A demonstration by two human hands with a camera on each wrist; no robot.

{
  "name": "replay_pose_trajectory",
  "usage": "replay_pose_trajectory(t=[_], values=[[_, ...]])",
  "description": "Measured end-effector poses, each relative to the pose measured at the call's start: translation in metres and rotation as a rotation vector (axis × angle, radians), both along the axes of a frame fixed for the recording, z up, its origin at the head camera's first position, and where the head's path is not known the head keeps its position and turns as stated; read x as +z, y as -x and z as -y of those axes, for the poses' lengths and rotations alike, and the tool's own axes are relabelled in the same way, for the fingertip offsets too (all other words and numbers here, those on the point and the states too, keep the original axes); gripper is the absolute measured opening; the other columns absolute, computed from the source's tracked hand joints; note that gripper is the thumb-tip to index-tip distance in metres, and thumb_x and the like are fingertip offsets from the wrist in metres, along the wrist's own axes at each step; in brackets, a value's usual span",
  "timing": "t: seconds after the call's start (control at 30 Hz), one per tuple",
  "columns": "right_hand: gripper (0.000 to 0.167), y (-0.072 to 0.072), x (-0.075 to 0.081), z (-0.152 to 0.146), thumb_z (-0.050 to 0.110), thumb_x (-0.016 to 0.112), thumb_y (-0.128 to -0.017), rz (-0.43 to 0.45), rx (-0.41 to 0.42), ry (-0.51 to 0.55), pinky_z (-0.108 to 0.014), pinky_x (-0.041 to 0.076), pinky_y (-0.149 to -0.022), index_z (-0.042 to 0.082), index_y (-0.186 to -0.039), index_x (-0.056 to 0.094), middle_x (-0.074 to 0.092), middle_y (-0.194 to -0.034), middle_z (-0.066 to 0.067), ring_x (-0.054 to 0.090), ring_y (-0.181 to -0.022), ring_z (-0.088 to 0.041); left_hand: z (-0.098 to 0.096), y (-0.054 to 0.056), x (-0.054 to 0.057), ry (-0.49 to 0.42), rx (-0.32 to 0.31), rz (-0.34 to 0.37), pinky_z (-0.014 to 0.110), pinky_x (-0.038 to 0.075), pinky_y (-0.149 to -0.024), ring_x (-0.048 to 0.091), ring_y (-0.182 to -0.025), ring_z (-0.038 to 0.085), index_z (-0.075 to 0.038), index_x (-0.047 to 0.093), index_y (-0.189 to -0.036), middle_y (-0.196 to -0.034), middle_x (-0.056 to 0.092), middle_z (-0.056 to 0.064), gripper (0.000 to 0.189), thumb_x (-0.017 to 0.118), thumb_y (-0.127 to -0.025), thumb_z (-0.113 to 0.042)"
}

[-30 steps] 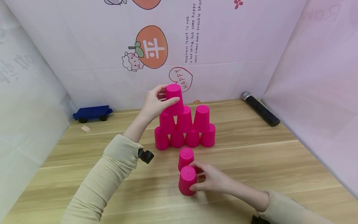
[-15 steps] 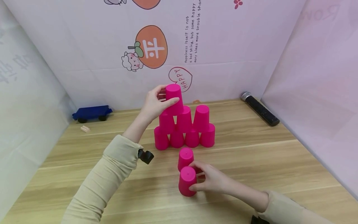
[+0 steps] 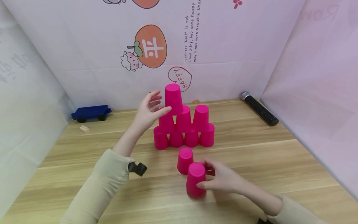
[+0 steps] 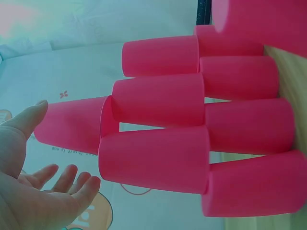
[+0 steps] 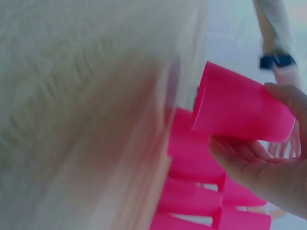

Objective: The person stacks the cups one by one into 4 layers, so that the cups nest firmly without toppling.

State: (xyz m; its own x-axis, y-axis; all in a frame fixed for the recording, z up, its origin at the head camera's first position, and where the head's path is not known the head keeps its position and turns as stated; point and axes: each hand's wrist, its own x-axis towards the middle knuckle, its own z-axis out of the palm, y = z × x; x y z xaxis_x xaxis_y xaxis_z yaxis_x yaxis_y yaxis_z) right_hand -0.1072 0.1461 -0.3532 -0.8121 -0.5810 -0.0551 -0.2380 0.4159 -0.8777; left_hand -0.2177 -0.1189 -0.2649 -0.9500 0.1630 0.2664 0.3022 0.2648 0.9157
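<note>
Pink cups stand upside down in a pyramid: several in the bottom row [image 3: 176, 139], three in the middle row [image 3: 183, 119], and a single top cup [image 3: 173, 98], over the left part of that row. Beside the top cup is my left hand [image 3: 147, 112], fingers spread and relaxed; its thumb overlaps the cup's lower edge in the head view. In the left wrist view this hand [image 4: 43, 182] has nothing in its grasp. My right hand [image 3: 222, 177] grips an inverted pink cup [image 3: 195, 182] between thumb and fingers. Just behind that stands another loose cup [image 3: 185, 161].
A black microphone [image 3: 260, 109] lies at the back right of the wooden table [image 3: 251, 149]. At the back left sit a blue toy wagon [image 3: 90, 113] and a small pale block [image 3: 84, 128]. Printed white cloth [image 3: 223, 46] walls the table in.
My left hand has let go of the top cup and drawn back to the left; that cup stays on the stack. The right hand has moved its cup to the right, away from the loose one.
</note>
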Motion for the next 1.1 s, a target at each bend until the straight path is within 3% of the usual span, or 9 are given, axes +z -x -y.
replay_pose_trajectory(t=[0.17, 0.37, 0.5, 0.63, 0.73, 0.93, 1.1], values=[[0.047, 0.005, 0.010, -0.017, 0.023, 0.076, -0.078, -0.069, -0.063, 0.035, -0.020, 0.051, -0.089, 0.005, -0.116, 0.053, 0.064, -0.109, -0.006, 0.062, -0.104, -0.018, 0.014, -0.023, -0.021, -0.068, 0.015, 0.014, 0.042, 0.042, -0.106, 0.047, -0.126, 0.022, -0.016, 0.039, -0.140, -0.136, 0.047, 0.008, 0.066, 0.071, -0.083, -0.023], [0.040, 0.013, 0.033, -0.031, 0.012, 0.074, -0.079, -0.186, -0.215, 0.137, -0.022, 0.053, -0.087, 0.003, -0.112, 0.052, 0.062, -0.108, -0.010, 0.063, -0.098, -0.009, 0.022, -0.040, -0.050, -0.132, 0.021, 0.060, 0.032, 0.047, -0.100, 0.052, -0.122, 0.023, -0.012, 0.046, -0.135, -0.131, 0.054, 0.010, 0.056, 0.070, -0.085, -0.015], [0.040, 0.021, 0.049, -0.033, 0.008, 0.072, -0.081, -0.246, -0.322, 0.203, -0.020, 0.054, -0.083, 0.000, -0.114, 0.051, 0.061, -0.107, -0.005, 0.063, -0.094, -0.007, 0.021, -0.050, -0.065, -0.135, 0.004, 0.089, 0.034, 0.046, -0.101, 0.051, -0.123, 0.028, -0.008, 0.046, -0.134, -0.131, 0.054, 0.015, 0.056, 0.070, -0.085, -0.013], [0.040, 0.031, 0.063, -0.032, 0.009, 0.069, -0.084, -0.295, -0.412, 0.243, -0.013, 0.051, -0.084, 0.000, -0.118, 0.050, 0.061, -0.102, 0.008, 0.060, -0.094, -0.003, 0.016, -0.060, -0.076, -0.108, -0.020, 0.124, 0.043, 0.044, -0.103, 0.051, -0.123, 0.029, -0.009, 0.047, -0.134, -0.132, 0.053, 0.015, 0.056, 0.071, -0.084, -0.015], [0.040, 0.042, 0.075, -0.030, 0.010, 0.068, -0.085, -0.327, -0.460, 0.279, -0.012, 0.050, -0.084, 0.002, -0.119, 0.050, 0.060, -0.101, 0.010, 0.057, -0.095, -0.005, 0.009, -0.065, -0.084, -0.062, -0.049, 0.140, 0.048, 0.043, -0.103, 0.051, -0.123, 0.028, -0.011, 0.046, -0.135, -0.133, 0.052, 0.015, 0.058, 0.072, -0.083, -0.017], [0.044, 0.068, 0.098, -0.014, 0.023, 0.069, -0.085, -0.401, -0.553, 0.280, -0.016, 0.050, -0.085, 0.008, -0.123, 0.052, 0.059, -0.104, 0.004, 0.058, -0.096, -0.009, -0.007, -0.073, -0.096, 0.051, -0.088, 0.188, 0.052, 0.040, -0.105, 0.046, -0.128, 0.032, -0.007, 0.036, -0.142, -0.138, 0.047, 0.016, 0.074, 0.075, -0.080, -0.021], [0.050, 0.094, 0.107, 0.005, 0.030, 0.070, -0.084, -0.441, -0.579, 0.282, -0.027, 0.052, -0.090, 0.008, -0.126, 0.053, 0.061, -0.110, -0.007, 0.059, -0.097, -0.013, -0.019, -0.077, -0.102, 0.073, -0.096, 0.220, 0.052, 0.039, -0.106, 0.043, -0.129, 0.034, -0.005, 0.034, -0.142, -0.139, 0.046, 0.016, 0.080, 0.076, -0.078, -0.024]])
